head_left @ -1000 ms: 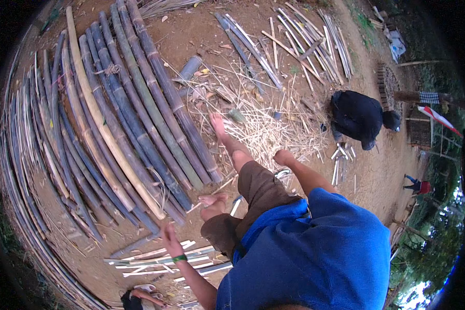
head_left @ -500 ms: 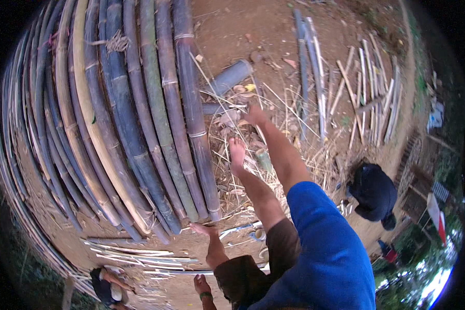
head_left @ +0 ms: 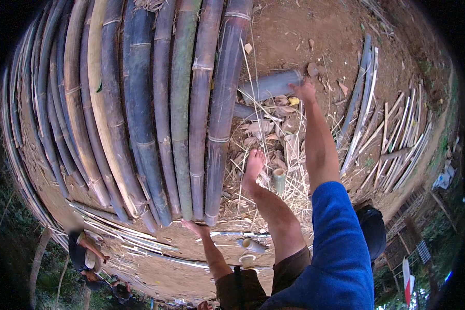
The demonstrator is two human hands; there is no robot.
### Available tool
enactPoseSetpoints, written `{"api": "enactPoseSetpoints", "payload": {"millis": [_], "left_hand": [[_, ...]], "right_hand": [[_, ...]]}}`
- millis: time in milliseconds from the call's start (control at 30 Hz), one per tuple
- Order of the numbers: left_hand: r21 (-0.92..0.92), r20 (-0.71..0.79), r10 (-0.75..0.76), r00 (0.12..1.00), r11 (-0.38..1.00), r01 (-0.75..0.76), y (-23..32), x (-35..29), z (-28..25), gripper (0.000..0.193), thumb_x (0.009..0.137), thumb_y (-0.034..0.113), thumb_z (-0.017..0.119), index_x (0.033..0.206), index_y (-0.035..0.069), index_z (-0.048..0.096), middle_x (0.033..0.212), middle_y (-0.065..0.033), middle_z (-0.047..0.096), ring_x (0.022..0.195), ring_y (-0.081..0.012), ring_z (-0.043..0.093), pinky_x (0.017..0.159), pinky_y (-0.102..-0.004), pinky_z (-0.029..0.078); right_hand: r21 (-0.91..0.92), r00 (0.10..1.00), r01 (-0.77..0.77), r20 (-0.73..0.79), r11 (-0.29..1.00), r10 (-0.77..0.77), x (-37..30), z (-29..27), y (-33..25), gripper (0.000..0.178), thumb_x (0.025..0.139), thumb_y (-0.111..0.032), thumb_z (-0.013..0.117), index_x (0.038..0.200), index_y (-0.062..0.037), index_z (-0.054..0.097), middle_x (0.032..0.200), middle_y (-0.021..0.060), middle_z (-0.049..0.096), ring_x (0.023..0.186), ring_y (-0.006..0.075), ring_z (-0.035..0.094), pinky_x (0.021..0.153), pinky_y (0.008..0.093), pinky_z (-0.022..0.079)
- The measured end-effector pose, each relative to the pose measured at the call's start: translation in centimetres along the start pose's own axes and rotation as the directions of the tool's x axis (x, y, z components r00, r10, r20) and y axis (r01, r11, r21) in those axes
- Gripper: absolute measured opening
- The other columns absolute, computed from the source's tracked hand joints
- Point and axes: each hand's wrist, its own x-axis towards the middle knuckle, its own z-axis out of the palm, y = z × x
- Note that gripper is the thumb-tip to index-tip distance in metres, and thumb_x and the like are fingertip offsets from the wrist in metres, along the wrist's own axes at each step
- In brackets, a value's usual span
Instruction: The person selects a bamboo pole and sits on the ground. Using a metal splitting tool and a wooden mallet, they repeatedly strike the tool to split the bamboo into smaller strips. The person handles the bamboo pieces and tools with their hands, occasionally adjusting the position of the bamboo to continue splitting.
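My right hand (head_left: 304, 91) reaches down at the end of my blue sleeve (head_left: 336, 227). Its fingers curl onto the right end of a short, thick grey bamboo section (head_left: 271, 85) lying on the ground. A thinner dark bamboo piece (head_left: 246, 110) lies just below that section, partly covered by dry leaves (head_left: 261, 129). Between my bare foot (head_left: 254, 164) and my right forearm stands a small greenish bamboo cup-like piece (head_left: 279, 181). My left hand is out of view.
Long bamboo poles (head_left: 183, 103) lie side by side on the left. Split bamboo strips (head_left: 364, 98) and a pile of sticks (head_left: 403, 139) lie right. A person in dark clothing (head_left: 372, 230) is close on the right; another person (head_left: 85, 253) is lower left.
My right hand has moved up from the leaves to the end of the thick bamboo section. My left hand, seen low in the earlier frame, has left view. The whole view has shifted.
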Motion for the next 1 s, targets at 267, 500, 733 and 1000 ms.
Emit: {"api": "enactPoseSetpoints", "payload": {"millis": [267,500,733,1000], "left_hand": [[-0.134,0.098,0.226,0.969,0.968,-0.213,1.8,-0.7,0.2,0.044,0.092,0.037,0.063,0.126,0.011,0.05,0.102,-0.0128,0.068,0.084,-0.0273,0.066,0.067,-0.0403,0.053],[-0.407,0.095,0.749,0.655,0.63,-0.661,12.6,-5.0,3.1,0.036,0.091,0.017,0.065,0.125,0.01,0.057,0.091,-0.0044,0.067,0.08,-0.0089,0.059,0.066,-0.0229,0.046],[-0.383,0.034,0.99,0.135,0.138,-0.913,19.0,-15.7,-0.7,0.062,0.085,0.027,0.074,0.136,0.004,0.047,0.107,-0.0112,0.064,0.097,-0.019,0.061,0.087,-0.0309,0.049],[0.415,-0.234,0.937,-0.26,-0.145,-0.898,12.4,-23.5,-13.6,0.114,0.06,0.051,0.085,0.147,0.004,0.028,0.145,-0.0203,0.036,0.137,-0.0379,0.031,0.109,-0.0463,0.033]], "right_hand": [[0.607,0.933,0.358,-0.209,0.709,-0.292,-12.8,-3.1,1.3,0.029,0.085,-0.024,0.076,0.085,-0.0053,0.053,0.08,0.0021,0.062,0.069,0.0099,0.052,0.062,0.026,0.044],[0.299,0.748,0.525,-0.608,0.797,-0.265,-31.8,-13.7,-4.3,0.034,0.082,-0.013,0.076,0.107,0.0013,0.058,0.094,0.0165,0.066,0.087,0.0252,0.064,0.078,0.0353,0.049],[0.484,0.773,0.63,-0.469,0.608,-0.428,-51.9,-19.8,-10.1,0.026,0.082,-0.014,0.075,0.097,0.0023,0.062,0.085,0.0102,0.065,0.078,0.0157,0.06,0.071,0.0306,0.049],[0.455,0.595,0.703,0.044,0.546,-0.802,-75.1,-20.5,-21.1,0.024,0.081,-0.019,0.079,0.083,-0.0011,0.063,0.073,0.0035,0.065,0.067,0.009,0.059,0.063,0.0256,0.049]]}}
